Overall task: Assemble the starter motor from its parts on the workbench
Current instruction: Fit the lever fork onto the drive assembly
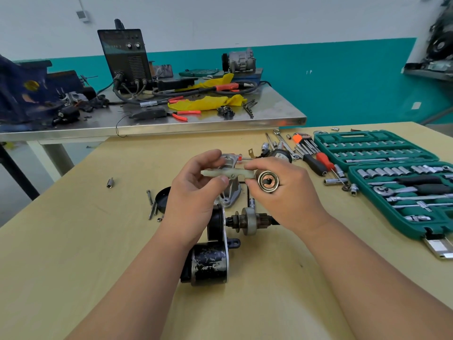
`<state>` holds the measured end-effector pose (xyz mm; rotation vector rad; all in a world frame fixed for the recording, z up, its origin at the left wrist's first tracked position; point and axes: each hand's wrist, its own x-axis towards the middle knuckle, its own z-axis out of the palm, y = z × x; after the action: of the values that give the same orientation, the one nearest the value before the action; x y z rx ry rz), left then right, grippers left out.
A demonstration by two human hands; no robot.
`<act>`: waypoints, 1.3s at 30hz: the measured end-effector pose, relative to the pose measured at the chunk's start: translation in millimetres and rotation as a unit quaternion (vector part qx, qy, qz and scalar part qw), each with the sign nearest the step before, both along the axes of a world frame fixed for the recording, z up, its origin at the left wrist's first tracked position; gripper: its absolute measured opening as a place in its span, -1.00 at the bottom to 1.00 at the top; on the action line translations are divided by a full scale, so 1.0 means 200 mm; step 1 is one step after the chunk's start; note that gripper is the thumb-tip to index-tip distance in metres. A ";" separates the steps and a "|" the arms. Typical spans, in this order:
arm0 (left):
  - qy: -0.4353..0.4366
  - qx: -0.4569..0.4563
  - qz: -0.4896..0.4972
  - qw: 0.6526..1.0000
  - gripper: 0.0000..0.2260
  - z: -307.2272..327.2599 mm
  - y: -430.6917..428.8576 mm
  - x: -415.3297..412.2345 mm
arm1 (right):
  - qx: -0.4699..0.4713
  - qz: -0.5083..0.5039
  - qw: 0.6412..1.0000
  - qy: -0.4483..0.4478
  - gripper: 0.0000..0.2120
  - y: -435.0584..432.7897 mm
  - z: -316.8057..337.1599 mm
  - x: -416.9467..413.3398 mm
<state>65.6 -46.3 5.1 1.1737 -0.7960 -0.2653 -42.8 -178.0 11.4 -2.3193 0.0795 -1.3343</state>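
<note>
Left hand (193, 190) pinched one end of a pale translucent plastic fork lever (228, 172), thumb beneath it. Right hand (282, 192) pinched the other end while gripping a round copper-faced metal cylinder (268, 182). The scuffed black starter motor body (208, 263) lay on the pale wooden worktop (98, 241) between the wrists.

Pale wooden workbench (73, 241) bearing a black motor body (208, 263), geared shaft (247, 220), aluminium housing (231, 195), long bolts (152, 204), lone socket (110, 182), hex keys (306, 143), open green socket case (392, 177), and a dark round part (163, 197), possibly an end cap.
</note>
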 end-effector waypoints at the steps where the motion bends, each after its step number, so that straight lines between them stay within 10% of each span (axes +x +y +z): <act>1: -0.004 0.001 0.002 1.000 -0.67 0.00 0.00 0.00 | 0.000 0.000 1.000 0.000 -0.77 0.00 0.00 0.00; 10: -0.049 -0.013 -0.012 0.999 -0.71 0.02 0.02 -0.03 | -0.034 0.013 0.999 0.004 -0.77 0.00 0.01 -0.01; 21: -0.134 -0.009 0.060 0.989 -0.73 0.02 0.02 -0.04 | 0.294 0.142 0.928 0.178 -0.76 -0.01 0.05 -0.04; 39: -0.168 0.021 0.106 0.980 -0.64 0.03 0.02 -0.04 | 0.253 0.158 0.937 0.182 -0.68 -0.05 0.07 -0.06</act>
<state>56.8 -41.5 10.7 1.3524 -0.9516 0.0966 -53.8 -187.1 24.9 -1.9941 0.1405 -0.6219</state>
